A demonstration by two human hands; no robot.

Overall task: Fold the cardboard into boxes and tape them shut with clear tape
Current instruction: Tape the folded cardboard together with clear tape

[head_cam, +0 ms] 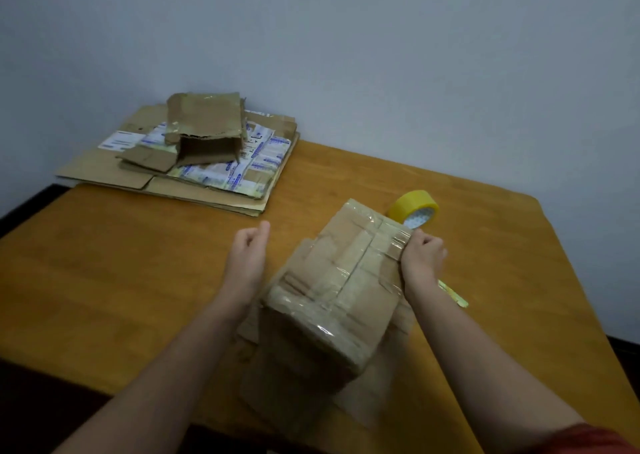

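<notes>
Cardboard box (332, 290), crossed with clear tape (394, 242), sits near the front of the wooden table (121, 280), with the yellow tape roll (414, 207) just behind it. The right hand (422, 256) pinches the tape at the box's far right edge. The left hand (247, 245) hovers alongside, loosely curled and empty. Unbraced, the box could slide or tip, wrinkling the strip.

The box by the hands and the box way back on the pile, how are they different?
The near box is closed, with clear tape shining across its top; the far box gapes open toward the camera. The right hand grips the near box's edge; nobody touches the far box. The near box stands in front; the far box lies on a flat cardboard pile. Both are worn brown cardboard.
</notes>
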